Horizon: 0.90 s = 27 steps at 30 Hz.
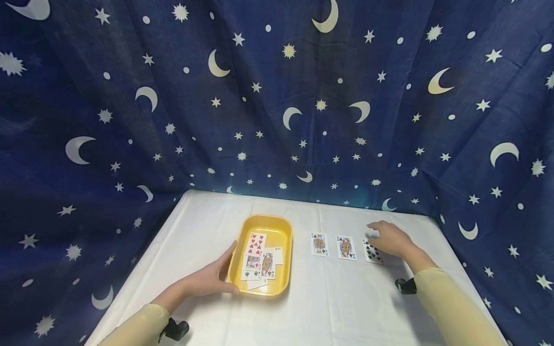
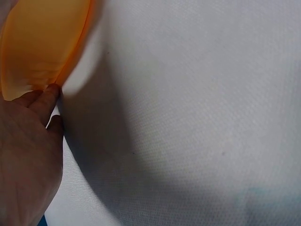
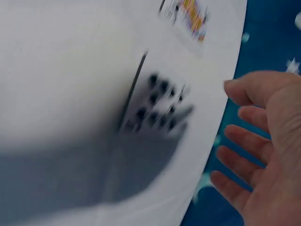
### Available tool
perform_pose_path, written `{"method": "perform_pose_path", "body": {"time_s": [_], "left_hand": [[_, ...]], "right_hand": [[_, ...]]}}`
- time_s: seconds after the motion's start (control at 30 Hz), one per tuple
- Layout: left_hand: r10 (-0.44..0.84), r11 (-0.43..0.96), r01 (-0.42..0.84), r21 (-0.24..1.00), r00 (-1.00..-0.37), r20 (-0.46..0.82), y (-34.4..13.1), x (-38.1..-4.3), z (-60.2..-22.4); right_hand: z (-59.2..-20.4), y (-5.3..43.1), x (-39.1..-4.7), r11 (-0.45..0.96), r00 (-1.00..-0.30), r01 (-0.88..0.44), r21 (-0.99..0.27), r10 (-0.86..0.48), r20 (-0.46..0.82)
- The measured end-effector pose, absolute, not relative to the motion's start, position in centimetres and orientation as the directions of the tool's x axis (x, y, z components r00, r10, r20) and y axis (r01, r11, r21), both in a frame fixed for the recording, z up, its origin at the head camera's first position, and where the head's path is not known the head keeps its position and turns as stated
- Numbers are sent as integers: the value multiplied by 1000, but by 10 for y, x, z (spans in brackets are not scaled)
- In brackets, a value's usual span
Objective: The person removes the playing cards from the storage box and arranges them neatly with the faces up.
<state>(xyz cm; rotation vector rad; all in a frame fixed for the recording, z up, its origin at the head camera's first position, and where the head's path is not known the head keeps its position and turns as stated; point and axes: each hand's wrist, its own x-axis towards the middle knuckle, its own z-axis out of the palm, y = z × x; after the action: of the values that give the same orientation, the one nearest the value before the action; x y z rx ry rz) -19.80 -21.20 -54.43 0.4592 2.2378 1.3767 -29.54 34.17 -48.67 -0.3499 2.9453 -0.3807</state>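
My left hand [image 1: 209, 276] rests against the left side of a yellow plastic tray [image 1: 285, 283], with thumb and fingers spread along it. In the left wrist view, fingertips [image 2: 52, 89] touch the tray's outer wall. Inside the tray lie several loose playing cards [image 1: 256, 243], face up and overlapping. On the right, my right hand [image 1: 391, 239] hovers over the far end of a spade number card [image 1: 373, 254], fingers loosely bent and holding nothing. Its shadow falls across that card in the right wrist view. Two face cards, a king [image 1: 319, 244] and a queen [image 1: 346, 247], lie to its left.
A white cloth [image 1: 329, 307] covers the table. Behind and beside it hangs a dark blue curtain [image 1: 277, 96] with moons and stars. Black wrist devices [image 1: 175, 329] show beneath both sleeves.
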Motion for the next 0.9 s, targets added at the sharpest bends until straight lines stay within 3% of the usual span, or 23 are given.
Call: {"method": "perform_pose_path", "body": {"time_s": [0.43,0.9], "left_hand": [[498,458,45,888,-840,-214,-213,-197,-544],[503,457,58,888,-840,-204,-214,-199,-549]], "right_hand": [[-464,233,-294,870,-907,-417,-263,-416,62],[-453,126,-285,777,-819,-543,-319,-574,-6]]}}
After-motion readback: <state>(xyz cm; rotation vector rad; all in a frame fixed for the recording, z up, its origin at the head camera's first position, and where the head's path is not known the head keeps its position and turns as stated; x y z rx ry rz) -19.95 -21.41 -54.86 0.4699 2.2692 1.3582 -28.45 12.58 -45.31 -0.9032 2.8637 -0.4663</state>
